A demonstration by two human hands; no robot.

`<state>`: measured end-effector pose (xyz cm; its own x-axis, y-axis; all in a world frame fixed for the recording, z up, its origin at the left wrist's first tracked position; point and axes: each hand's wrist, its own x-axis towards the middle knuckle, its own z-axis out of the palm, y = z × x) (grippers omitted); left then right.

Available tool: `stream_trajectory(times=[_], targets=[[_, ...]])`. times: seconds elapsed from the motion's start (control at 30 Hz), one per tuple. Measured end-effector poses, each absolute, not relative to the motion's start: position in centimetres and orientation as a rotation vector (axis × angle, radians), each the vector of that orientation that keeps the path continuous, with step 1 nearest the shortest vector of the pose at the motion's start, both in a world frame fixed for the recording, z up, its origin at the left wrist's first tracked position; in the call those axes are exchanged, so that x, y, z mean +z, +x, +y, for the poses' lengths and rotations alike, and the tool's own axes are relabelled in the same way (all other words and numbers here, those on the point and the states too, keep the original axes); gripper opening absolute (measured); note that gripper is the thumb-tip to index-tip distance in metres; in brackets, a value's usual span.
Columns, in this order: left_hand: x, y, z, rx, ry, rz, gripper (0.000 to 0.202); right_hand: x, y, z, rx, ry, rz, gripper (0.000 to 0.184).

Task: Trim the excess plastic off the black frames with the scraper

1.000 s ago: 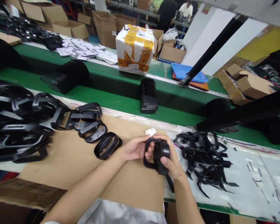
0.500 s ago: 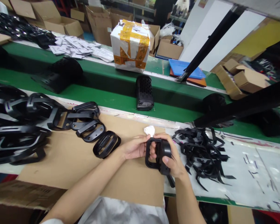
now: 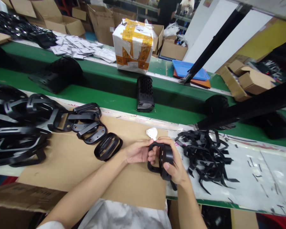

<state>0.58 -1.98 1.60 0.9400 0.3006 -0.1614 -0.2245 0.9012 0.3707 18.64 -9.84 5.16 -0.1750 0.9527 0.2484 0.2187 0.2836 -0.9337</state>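
My right hand point(image 3: 176, 163) is wrapped round the right side of a black plastic handle frame point(image 3: 167, 158), its thumb pressed on the near face. My left hand point(image 3: 138, 152) has its fingers curled at the frame's left edge, gripping it; some fingertips show through the opening. A crumpled white wad point(image 3: 152, 133) sits just beyond my fingertips; I cannot tell whether they touch it. Left of my left forearm, a similar black frame point(image 3: 108, 146) lies on the cardboard sheet point(image 3: 62, 162). A tangle of black strips point(image 3: 206, 157) lies right of my right hand.
Several black handle frames point(image 3: 21, 130) are heaped at the left. Past the bench runs a green conveyor point(image 3: 114, 92) carrying perforated black housings point(image 3: 145, 93). Behind it stand a taped white box point(image 3: 132, 46) and a blue tray point(image 3: 190, 69). A dark post point(image 3: 216, 46) slants up at the right.
The frame in my hands has turned and tilted slightly, so its opening looks narrower. The black housings on the conveyor have shifted a little to the left.
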Motion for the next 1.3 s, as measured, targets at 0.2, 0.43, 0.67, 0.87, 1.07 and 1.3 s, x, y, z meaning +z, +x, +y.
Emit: stream_trajectory(times=[0.2, 0.43, 0.67, 0.87, 1.07, 1.3], targets=[[1.8, 0.5, -2.0, 0.262, 0.346, 0.209, 0.038, 4.9, 18.4, -9.8, 0.915, -1.097, -1.639, 0.059], [1.6, 0.6, -2.0, 0.309, 0.344, 0.266, 0.041, 4.1, 17.5, -9.8, 0.81, -1.117, -1.62, 0.057], [1.6, 1.1, -1.9, 0.555, 0.708, 0.413, 0.048, 3.3, 17.6, -8.7, 0.708, -1.178, -1.562, 0.055], [1.3, 1.6, -2.3, 0.713, 0.978, 0.582, 0.045, 3.1, 17.5, -8.7, 0.616, -1.242, -1.557, 0.054], [1.5, 1.5, -2.2, 0.677, 0.972, 0.611, 0.047, 2.6, 17.2, -9.1, 0.669, -1.261, -1.496, 0.055], [0.6, 1.9, -2.1, 0.767, 1.025, 0.71, 0.046, 1.3, 16.8, -8.2, 0.609, -1.219, -1.461, 0.054]])
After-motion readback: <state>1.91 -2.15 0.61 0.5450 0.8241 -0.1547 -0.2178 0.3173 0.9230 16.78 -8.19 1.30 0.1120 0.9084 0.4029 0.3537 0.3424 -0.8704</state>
